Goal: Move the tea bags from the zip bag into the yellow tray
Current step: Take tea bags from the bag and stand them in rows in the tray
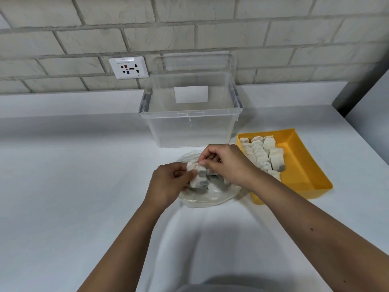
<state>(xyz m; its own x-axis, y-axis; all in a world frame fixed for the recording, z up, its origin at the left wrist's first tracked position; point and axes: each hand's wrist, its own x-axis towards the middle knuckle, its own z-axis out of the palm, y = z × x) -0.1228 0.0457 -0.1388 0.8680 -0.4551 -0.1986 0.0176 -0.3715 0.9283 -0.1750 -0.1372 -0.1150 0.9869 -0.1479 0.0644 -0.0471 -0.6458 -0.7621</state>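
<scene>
Left hand (168, 182), right hand (227, 163) grip tea bags (199, 173); others line yellow tray (300, 163).

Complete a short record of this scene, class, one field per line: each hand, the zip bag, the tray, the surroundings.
left hand: grips a clump of tea bags above the zip bag
right hand: pinches the top of that clump
zip bag: lies on the white counter, left of the yellow tray
yellow tray: rows of tea bags fill its left side; right side bare
behind: clear plastic box; wall socket on the brick wall
</scene>
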